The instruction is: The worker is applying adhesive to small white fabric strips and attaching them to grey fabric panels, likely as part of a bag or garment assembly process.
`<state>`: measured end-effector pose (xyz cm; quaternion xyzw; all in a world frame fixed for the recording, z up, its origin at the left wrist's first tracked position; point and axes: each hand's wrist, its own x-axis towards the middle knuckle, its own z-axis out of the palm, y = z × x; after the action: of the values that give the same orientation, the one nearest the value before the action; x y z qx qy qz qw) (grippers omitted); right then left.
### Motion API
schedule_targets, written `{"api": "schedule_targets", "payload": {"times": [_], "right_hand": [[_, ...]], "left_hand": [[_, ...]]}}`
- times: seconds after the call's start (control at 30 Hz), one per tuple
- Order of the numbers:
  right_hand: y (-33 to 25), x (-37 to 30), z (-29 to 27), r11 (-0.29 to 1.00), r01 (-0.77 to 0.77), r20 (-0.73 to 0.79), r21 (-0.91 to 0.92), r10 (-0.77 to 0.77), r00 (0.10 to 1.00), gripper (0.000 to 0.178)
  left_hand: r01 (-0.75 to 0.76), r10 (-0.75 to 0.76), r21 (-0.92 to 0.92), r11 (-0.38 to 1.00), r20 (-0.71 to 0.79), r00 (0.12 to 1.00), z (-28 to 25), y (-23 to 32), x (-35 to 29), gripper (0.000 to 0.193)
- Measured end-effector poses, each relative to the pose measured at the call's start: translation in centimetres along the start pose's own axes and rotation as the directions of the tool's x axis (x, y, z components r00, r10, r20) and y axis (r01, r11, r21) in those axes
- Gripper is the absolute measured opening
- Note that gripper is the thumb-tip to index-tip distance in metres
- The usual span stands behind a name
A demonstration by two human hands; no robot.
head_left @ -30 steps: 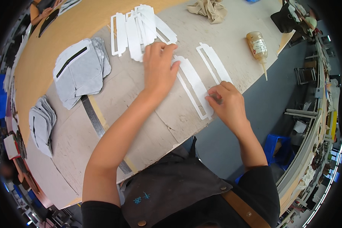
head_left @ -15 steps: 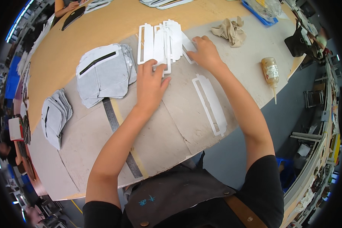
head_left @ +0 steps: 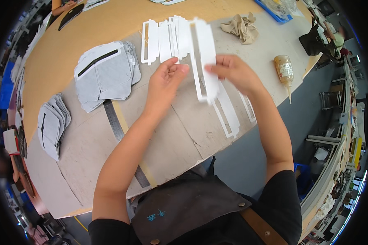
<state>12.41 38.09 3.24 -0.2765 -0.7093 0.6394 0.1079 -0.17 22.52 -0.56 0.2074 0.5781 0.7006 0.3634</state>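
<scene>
A white card piece (head_left: 207, 53) with a long slot along one side is held up in my right hand (head_left: 237, 73), its thumb and fingers pinching the right edge. To the left of it, my left hand (head_left: 164, 83) hovers with loosely curled fingers and nothing visible in them. Beyond that hand, several similar white slotted pieces (head_left: 164, 41) lie side by side, partly overlapping. Below the raised piece, another white slotted piece (head_left: 229, 108) rests near the table's front edge. One more slotted piece (head_left: 248, 108) shows beside it, partly hidden by my right arm.
Stacked grey panels (head_left: 110, 77) with a black slot lie to the left, with a smaller grey stack (head_left: 53, 126) nearer. A metal ruler (head_left: 113, 120) crosses the board. At right are crumpled tan paper (head_left: 243, 28), a glue bottle (head_left: 283, 69), a blue tray (head_left: 274, 12) and a black bag (head_left: 313, 41).
My right hand has moved nearer and lifted a white slotted piece off the table. My left hand has come off the white pieces, fingers curling. Another slotted piece now shows by my right forearm.
</scene>
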Motion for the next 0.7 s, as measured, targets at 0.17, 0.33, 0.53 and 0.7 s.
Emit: {"api": "schedule_targets", "payload": {"times": [0.17,0.33,0.53,0.7], "right_hand": [[2.4,-7.2,1.2,0.962,-0.166,0.258,-0.215,0.220,0.941,0.024],[3.5,-11.1,2.7,0.953,-0.089,0.050,-0.290,0.108,0.993,0.022],[4.3,-13.0,3.8,0.920,0.003,-0.065,-0.392,-0.031,0.997,0.020],[5.2,-13.1,3.9,0.842,0.107,-0.040,-0.529,-0.150,0.988,0.014]], "left_hand": [[0.072,-0.072,-0.141,0.987,0.008,0.997,0.2,0.7,-1.7,0.056],[-0.092,0.091,0.325,0.941,0.020,0.996,-0.4,-1.5,-1.9,0.048],[-0.220,0.201,0.579,0.785,0.098,0.975,0.1,-1.8,-0.8,0.042],[-0.373,0.323,0.650,0.662,0.202,0.925,0.2,-3.2,-0.1,0.046]]}}
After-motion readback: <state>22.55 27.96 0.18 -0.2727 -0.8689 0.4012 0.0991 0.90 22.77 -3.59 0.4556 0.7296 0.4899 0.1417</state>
